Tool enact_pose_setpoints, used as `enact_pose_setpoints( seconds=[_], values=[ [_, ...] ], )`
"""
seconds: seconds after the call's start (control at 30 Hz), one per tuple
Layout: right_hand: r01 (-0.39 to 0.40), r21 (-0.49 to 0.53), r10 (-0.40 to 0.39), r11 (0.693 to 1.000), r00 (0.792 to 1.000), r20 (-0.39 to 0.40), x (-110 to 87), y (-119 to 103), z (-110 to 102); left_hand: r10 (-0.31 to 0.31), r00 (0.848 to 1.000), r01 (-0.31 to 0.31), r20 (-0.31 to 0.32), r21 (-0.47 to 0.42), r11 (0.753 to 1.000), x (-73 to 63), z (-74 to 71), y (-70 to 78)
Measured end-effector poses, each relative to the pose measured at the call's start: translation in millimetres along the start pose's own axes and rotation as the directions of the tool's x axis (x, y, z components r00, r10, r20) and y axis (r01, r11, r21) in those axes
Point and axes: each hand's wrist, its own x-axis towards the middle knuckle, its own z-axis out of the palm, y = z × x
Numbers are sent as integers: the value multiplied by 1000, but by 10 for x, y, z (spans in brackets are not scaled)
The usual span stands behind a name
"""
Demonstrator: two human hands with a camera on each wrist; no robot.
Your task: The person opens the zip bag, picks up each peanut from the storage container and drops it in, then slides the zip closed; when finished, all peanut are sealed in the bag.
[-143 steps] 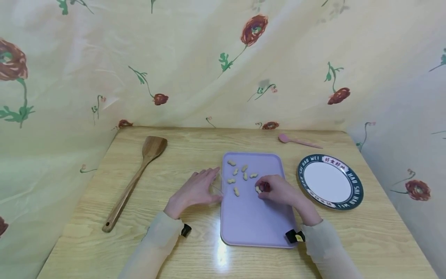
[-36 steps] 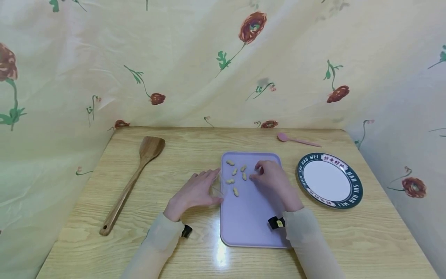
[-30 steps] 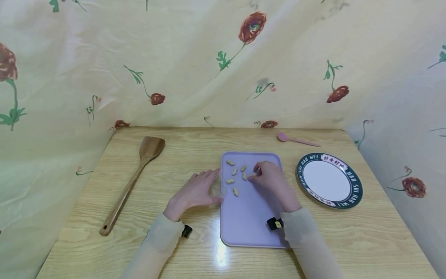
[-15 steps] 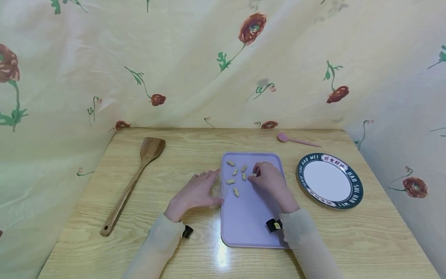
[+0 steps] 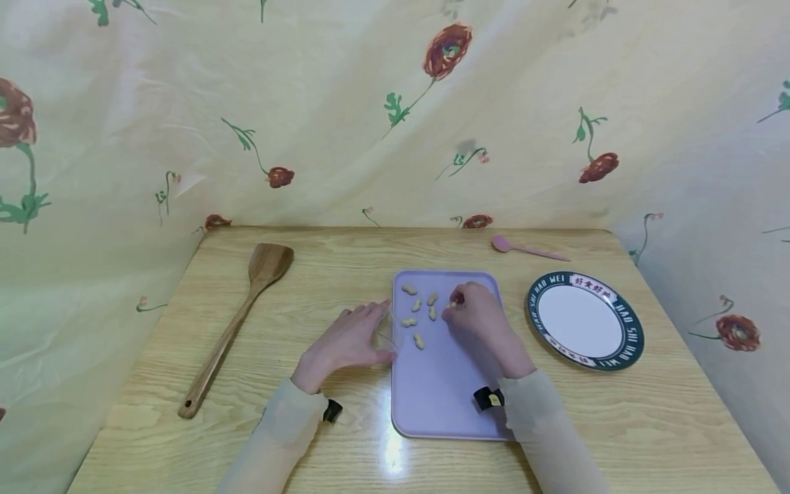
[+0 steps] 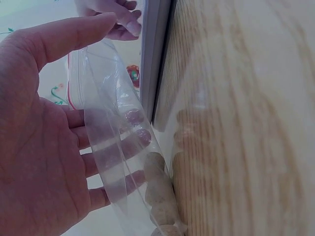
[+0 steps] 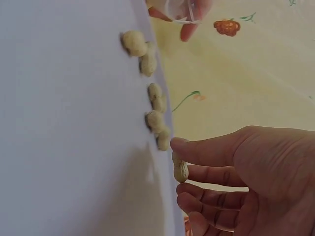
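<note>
Between the thumb and fingers of my right hand (image 5: 484, 319) is a peanut (image 7: 180, 168), pinched in the right wrist view just above the lilac tray (image 5: 453, 398). Several other unshelled peanuts (image 5: 419, 341) lie on the tray's far left part, left of that hand. My left hand (image 5: 348, 339) holds a clear zip bag (image 6: 108, 113) at the tray's left edge, thumb and fingers spread around it. The fingers show through the plastic. Peanuts (image 6: 160, 194) sit low in the bag in the left wrist view.
A round plate (image 5: 580, 322) with a dark green lettered rim stands right of the tray. Behind it lies a pink spoon (image 5: 531, 249). A wooden spatula (image 5: 237, 322) lies on the left of the wooden table (image 5: 333, 274). Floral cloth (image 5: 345, 110) hangs behind.
The peanut held 4.8 s ago is gone from the tray. My right hand has reached farther back and now pinches another peanut, slightly raised. The left hand and bag stay in place.
</note>
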Motion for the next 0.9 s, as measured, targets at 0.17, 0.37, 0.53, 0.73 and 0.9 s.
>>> enact_pose_setpoints(
  seconds=[0.17,0.37,0.53,0.73,0.9],
  values=[
    [61,-12,-62,998,998,-29,-18,-73,-54,5,1000,-5,-2,3,1000,-1,-11,10],
    [188,9,-187,982,979,-85,-120,-286,-102,7,1000,-7,1,6,1000,-9,-18,17],
    [279,33,-275,960,956,-103,-207,-461,-62,14,1000,-14,-4,17,1000,-17,-11,13],
    [392,32,-388,919,917,-95,-267,-598,44,24,1000,-24,-10,21,999,-18,-2,9],
    [428,48,-427,902,904,-29,-291,-662,115,19,1000,-19,3,25,1000,-6,0,13]
  ],
)
